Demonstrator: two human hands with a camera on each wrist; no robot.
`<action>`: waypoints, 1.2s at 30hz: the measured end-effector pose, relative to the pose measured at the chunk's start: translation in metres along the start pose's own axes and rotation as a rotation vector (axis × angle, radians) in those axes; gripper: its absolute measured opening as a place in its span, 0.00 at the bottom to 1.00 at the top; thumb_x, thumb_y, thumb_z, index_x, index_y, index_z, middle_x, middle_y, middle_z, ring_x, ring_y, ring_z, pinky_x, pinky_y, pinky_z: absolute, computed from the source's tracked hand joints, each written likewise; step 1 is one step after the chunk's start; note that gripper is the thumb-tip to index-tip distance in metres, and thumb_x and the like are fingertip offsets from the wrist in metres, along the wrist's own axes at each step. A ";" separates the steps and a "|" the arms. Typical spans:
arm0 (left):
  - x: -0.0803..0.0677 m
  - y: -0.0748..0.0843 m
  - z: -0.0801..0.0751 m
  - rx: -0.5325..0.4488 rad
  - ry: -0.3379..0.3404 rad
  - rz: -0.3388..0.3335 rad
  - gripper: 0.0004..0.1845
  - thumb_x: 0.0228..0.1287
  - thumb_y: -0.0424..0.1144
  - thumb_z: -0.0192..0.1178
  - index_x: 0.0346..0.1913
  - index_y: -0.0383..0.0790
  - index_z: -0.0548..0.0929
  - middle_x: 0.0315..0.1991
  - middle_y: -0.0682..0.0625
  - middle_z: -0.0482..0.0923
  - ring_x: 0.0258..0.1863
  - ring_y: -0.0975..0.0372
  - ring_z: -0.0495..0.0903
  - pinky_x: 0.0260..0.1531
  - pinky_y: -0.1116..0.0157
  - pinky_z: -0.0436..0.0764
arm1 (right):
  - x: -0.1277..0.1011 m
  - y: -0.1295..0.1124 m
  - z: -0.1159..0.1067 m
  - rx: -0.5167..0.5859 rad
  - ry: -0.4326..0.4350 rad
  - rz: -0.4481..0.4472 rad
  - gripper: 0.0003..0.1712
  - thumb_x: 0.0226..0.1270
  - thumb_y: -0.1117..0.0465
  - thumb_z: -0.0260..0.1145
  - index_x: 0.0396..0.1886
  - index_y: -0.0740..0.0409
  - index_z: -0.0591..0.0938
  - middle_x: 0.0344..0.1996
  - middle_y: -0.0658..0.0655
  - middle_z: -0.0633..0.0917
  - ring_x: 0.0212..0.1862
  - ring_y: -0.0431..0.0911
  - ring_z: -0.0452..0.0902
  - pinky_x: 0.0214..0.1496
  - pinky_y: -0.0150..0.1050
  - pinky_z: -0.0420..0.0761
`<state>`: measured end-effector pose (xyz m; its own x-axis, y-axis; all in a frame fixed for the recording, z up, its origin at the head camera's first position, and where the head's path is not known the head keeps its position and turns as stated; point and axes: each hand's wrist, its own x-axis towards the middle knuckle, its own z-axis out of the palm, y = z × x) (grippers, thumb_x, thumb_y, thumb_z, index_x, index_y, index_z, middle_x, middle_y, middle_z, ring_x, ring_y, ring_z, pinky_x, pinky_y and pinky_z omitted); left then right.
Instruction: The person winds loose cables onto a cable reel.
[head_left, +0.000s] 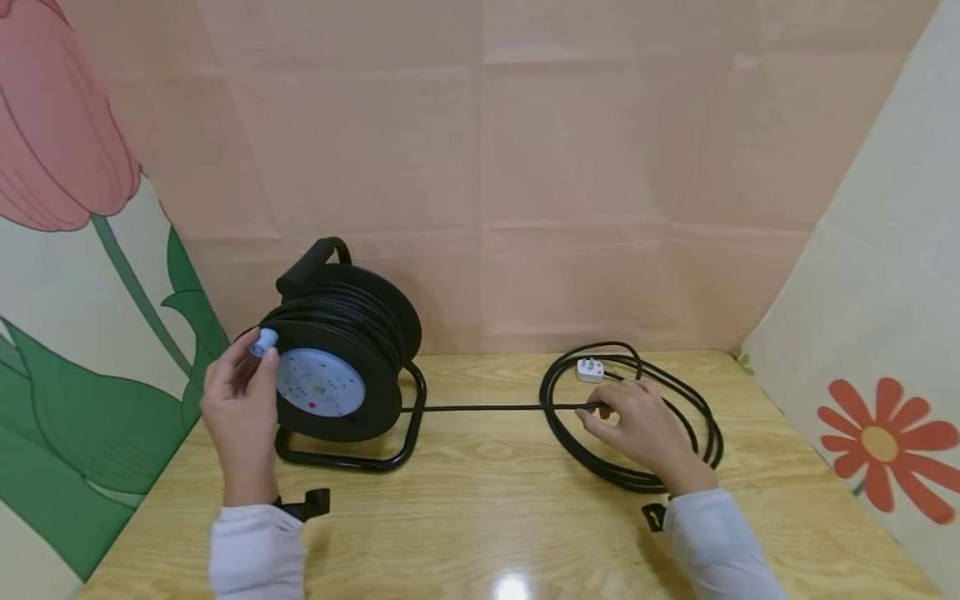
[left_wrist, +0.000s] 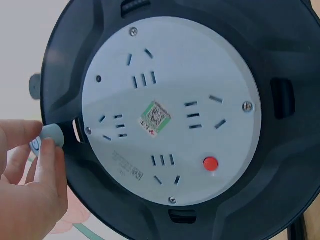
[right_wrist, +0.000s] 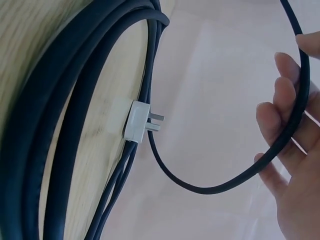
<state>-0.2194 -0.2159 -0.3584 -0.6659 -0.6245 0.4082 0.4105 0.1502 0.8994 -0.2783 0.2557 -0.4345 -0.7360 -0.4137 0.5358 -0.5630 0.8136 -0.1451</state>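
So there's a black plastic cable reel [head_left: 341, 354] standing upright in its bent-tube metal stand on the left side of a light woodgrain desk [head_left: 495, 500], glossy enough to catch a bit of glare near the front edge. The reel's face is a round pale grey plate [left_wrist: 172, 110] with several socket slots, a small red button [left_wrist: 210, 163] and a green-edged sticker in the middle. The left hand [head_left: 238, 408] has its fingers [left_wrist: 47, 170] pinched around the little light-blue crank knob [head_left: 263, 342] at the reel's left rim. A straight run of round, smooth black cable [head_left: 480, 407] leads right from the reel across the desk to the right hand [head_left: 637, 429], whose fingers [right_wrist: 280, 85] curl loosely round the cable, which runs through them. Around and behind that hand the rest of the cable lies in a loose oval coil [head_left: 637, 417] of several loops, flat on the desk on the right side. A chunky white plug [head_left: 589, 370] with metal prongs sits at the far edge of the coil, touching the loops. Behind it all there's a creased pinkish paper backdrop [head_left: 570, 167], with flower-print panels on both sides.
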 end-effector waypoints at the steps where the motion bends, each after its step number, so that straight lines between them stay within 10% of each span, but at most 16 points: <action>1: -0.001 0.001 0.001 0.022 -0.003 0.018 0.18 0.68 0.36 0.66 0.59 0.43 0.84 0.51 0.53 0.72 0.55 0.58 0.76 0.56 0.72 0.76 | 0.000 0.000 0.001 0.004 0.007 -0.001 0.06 0.64 0.50 0.73 0.32 0.44 0.84 0.28 0.41 0.81 0.33 0.40 0.73 0.43 0.47 0.69; 8: -0.007 0.004 0.009 0.079 -0.030 0.163 0.16 0.69 0.35 0.64 0.58 0.40 0.84 0.48 0.58 0.73 0.52 0.62 0.78 0.55 0.71 0.77 | 0.002 0.003 0.005 0.048 0.056 -0.022 0.12 0.58 0.48 0.77 0.29 0.44 0.82 0.28 0.43 0.83 0.31 0.40 0.78 0.35 0.42 0.80; 14: -0.008 0.003 0.015 0.078 -0.065 0.254 0.15 0.66 0.29 0.66 0.55 0.35 0.86 0.47 0.57 0.75 0.50 0.64 0.78 0.51 0.73 0.79 | 0.004 -0.006 0.010 0.034 0.032 -0.042 0.16 0.58 0.45 0.77 0.22 0.43 0.79 0.19 0.39 0.75 0.21 0.34 0.67 0.23 0.33 0.71; 20: -0.013 0.009 0.018 0.096 -0.102 0.289 0.15 0.65 0.25 0.66 0.54 0.29 0.85 0.49 0.50 0.76 0.51 0.64 0.79 0.51 0.73 0.79 | 0.001 -0.016 0.016 0.001 -0.017 -0.009 0.28 0.63 0.37 0.70 0.15 0.37 0.65 0.11 0.35 0.57 0.15 0.31 0.50 0.17 0.31 0.51; 36: -0.017 0.005 0.023 0.162 -0.140 0.373 0.12 0.63 0.30 0.69 0.49 0.36 0.88 0.48 0.46 0.79 0.51 0.65 0.79 0.49 0.72 0.80 | 0.002 -0.028 0.025 0.037 -0.068 -0.043 0.30 0.66 0.39 0.68 0.13 0.39 0.61 0.11 0.34 0.51 0.14 0.30 0.45 0.17 0.29 0.50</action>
<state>-0.2199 -0.1872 -0.3572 -0.5732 -0.3957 0.7176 0.5434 0.4719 0.6943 -0.2735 0.2219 -0.4505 -0.7338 -0.4760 0.4847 -0.6074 0.7793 -0.1542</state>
